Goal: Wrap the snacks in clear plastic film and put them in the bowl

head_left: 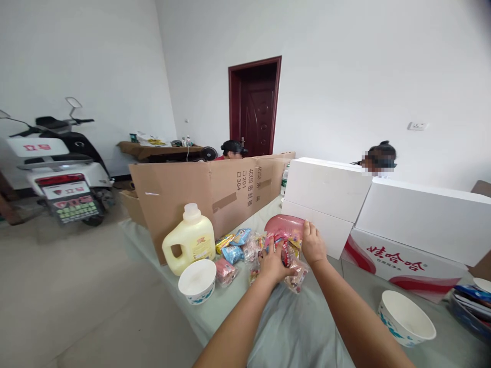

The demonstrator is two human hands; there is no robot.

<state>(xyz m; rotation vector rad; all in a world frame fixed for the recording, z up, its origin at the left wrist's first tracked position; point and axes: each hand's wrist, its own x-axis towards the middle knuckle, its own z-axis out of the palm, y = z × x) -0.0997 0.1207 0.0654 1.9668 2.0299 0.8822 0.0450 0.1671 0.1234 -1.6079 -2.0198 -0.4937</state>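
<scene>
Forearms (241, 317) nearest; white boxes (326, 186) border pink basket (284, 223), long axis crosswise; right hand (315, 246) grips edge, left hand (273, 267) splayed over packets (298, 277), hold unclear

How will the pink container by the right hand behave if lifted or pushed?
The pink container is probably light and slightly flexible: it looks like thin, translucent plastic. Pushing it might dislodge the wrapped snacks bunched at its near side, which look loose.

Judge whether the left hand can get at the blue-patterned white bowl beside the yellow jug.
Probably yes: low snack packets lie between the left hand and the blue-patterned white bowl, but nothing tall blocks the way.
</scene>
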